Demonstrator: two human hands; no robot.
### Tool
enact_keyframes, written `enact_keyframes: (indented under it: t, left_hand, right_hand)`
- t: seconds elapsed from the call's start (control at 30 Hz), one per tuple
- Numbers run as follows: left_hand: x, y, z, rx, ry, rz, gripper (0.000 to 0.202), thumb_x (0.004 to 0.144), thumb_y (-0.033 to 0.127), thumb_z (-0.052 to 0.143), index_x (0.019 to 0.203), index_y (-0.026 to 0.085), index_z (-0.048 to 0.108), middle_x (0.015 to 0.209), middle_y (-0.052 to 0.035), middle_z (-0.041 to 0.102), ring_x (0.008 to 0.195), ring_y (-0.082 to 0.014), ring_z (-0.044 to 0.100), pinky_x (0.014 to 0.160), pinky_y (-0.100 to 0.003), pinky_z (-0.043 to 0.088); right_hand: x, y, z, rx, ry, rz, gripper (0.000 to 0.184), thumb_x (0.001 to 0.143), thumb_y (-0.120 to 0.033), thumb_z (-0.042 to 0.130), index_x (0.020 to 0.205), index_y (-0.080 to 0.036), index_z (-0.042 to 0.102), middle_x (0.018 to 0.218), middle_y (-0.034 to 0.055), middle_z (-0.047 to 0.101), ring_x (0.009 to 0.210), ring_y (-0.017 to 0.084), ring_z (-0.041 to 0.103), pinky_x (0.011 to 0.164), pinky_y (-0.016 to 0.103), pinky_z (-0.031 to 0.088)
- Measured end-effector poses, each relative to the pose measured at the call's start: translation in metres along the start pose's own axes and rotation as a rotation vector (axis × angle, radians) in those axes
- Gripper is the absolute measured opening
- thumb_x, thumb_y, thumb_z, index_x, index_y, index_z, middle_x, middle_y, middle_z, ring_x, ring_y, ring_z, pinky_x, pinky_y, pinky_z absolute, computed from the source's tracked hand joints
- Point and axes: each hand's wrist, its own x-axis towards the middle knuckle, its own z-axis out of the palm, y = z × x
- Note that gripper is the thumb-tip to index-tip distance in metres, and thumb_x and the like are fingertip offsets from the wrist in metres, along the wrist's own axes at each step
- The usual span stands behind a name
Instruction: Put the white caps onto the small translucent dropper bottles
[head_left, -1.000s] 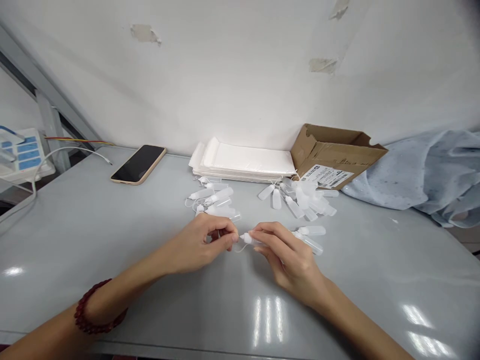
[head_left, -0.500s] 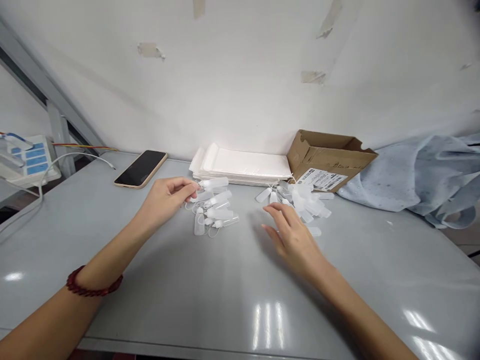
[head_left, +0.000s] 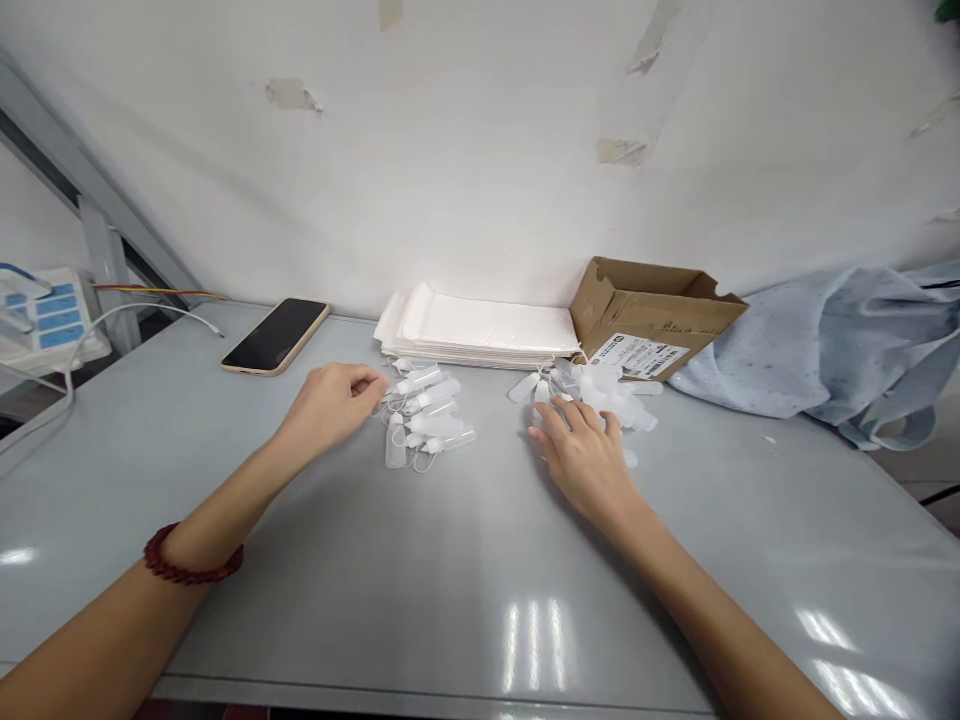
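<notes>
My left hand (head_left: pixel 334 403) is closed in a pinch at the left edge of a pile of small translucent squeeze bottles (head_left: pixel 436 425). Whatever its fingertips may hold is hidden. The bottles lie mostly sideways, with white caps and thin looped straps. My right hand (head_left: pixel 589 455) is open, palm down, its curved fingers apart over the near edge of a second heap of similar bottles (head_left: pixel 615 395). Its fingers cover some of them, and I cannot tell whether it touches any.
Behind the bottles lies a stack of white envelopes (head_left: pixel 495 325), with an open cardboard box (head_left: pixel 660 310) to its right. A phone (head_left: pixel 277 335) rests at the left. Light-blue fabric (head_left: pixel 795 345) covers the right back corner. A white cable (head_left: pixel 150 308) and power strip (head_left: pixel 56 320) sit far left.
The bottle at my left fingertips now lies on the left pile, and that hand has drawn back slightly left. My right hand has moved closer over the right heap.
</notes>
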Motion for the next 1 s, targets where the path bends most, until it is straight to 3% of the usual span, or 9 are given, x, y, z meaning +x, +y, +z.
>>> enact_keyframes:
  t: [0.2, 0.4, 0.6, 0.77, 0.87, 1.0]
  left_hand:
    - [-0.004, 0.003, 0.003, -0.006, -0.05, 0.039, 0.029, 0.081, 0.04, 0.049, 0.092, 0.024, 0.071, 0.061, 0.0006, 0.061, 0.06, -0.0173, 0.053, 0.056, -0.024, 0.037]
    - [-0.006, 0.006, 0.002, -0.034, -0.015, 0.068, 0.032, 0.085, 0.043, 0.046, 0.087, 0.022, 0.071, 0.071, -0.0001, 0.066, 0.064, -0.0167, 0.053, 0.057, -0.024, 0.036]
    - [-0.013, 0.015, 0.002, -0.053, 0.002, 0.075, 0.031, 0.086, 0.041, 0.046, 0.083, 0.021, 0.068, 0.079, 0.0, 0.069, 0.057, -0.0132, 0.046, 0.055, -0.024, 0.035]
    - [-0.026, 0.029, 0.007, -0.159, -0.04, 0.158, 0.03, 0.087, 0.038, 0.047, 0.081, 0.019, 0.069, 0.077, -0.0003, 0.067, 0.053, -0.011, 0.042, 0.052, -0.022, 0.035]
    - [-0.034, 0.037, 0.009, -0.225, -0.116, 0.23, 0.027, 0.087, 0.037, 0.049, 0.094, 0.02, 0.069, 0.071, 0.0006, 0.064, 0.055, -0.0111, 0.044, 0.053, -0.021, 0.037]
    - [-0.043, 0.044, 0.009, -0.3, -0.264, 0.287, 0.031, 0.087, 0.038, 0.051, 0.109, 0.021, 0.064, 0.073, 0.0017, 0.061, 0.058, -0.0103, 0.048, 0.056, -0.021, 0.041]
  right_hand:
    - [0.005, -0.001, 0.003, -0.007, -0.035, 0.038, 0.026, 0.095, -0.025, 0.041, 0.112, -0.017, 0.06, 0.103, 0.0131, 0.067, 0.1, 0.029, 0.054, 0.086, 0.047, 0.032]
    - [0.006, 0.0, 0.002, 0.035, -0.023, 0.084, 0.024, 0.094, -0.022, 0.043, 0.103, -0.019, 0.064, 0.094, 0.0108, 0.069, 0.095, 0.028, 0.055, 0.086, 0.048, 0.03]
    - [0.004, 0.004, -0.006, 0.104, 0.131, 0.126, 0.022, 0.091, -0.017, 0.044, 0.098, -0.018, 0.065, 0.081, 0.0087, 0.067, 0.084, 0.025, 0.058, 0.086, 0.048, 0.032]
    - [0.001, -0.002, -0.022, 0.483, 0.249, 0.132, 0.014, 0.089, -0.024, 0.052, 0.096, -0.019, 0.062, 0.079, 0.0037, 0.066, 0.075, 0.02, 0.059, 0.08, 0.04, 0.04]
    - [-0.002, -0.01, -0.036, 0.885, 0.134, 0.267, 0.016, 0.086, -0.034, 0.057, 0.096, -0.022, 0.061, 0.076, 0.0016, 0.065, 0.073, 0.019, 0.059, 0.06, 0.028, 0.042]
    - [-0.002, -0.017, -0.052, 1.243, -0.074, 0.389, 0.018, 0.085, -0.04, 0.058, 0.096, -0.025, 0.06, 0.072, -0.0014, 0.066, 0.073, 0.017, 0.06, 0.064, 0.027, 0.042]
